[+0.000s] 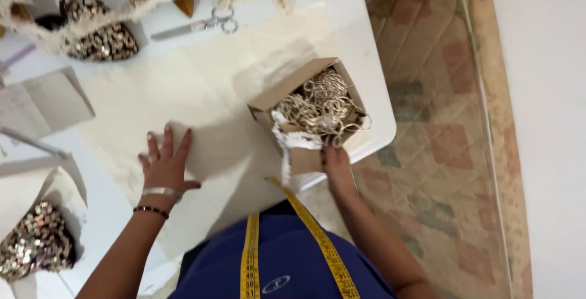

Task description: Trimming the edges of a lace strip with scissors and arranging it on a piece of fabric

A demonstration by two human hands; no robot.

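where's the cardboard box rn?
Head view, right of centre: the cardboard box of pale cord sits at the white table's right edge, the right hand holding its near side.

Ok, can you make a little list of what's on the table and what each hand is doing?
left hand: left hand lies flat, fingers spread, on the cream fabric
right hand: right hand grips the near side of the cardboard box
box contents: tangled pale cord, heaped up
box place: at the white table edge
also on table: metal scissors, sequinned pieces, fringed trim
worn: yellow tape measure round the neck
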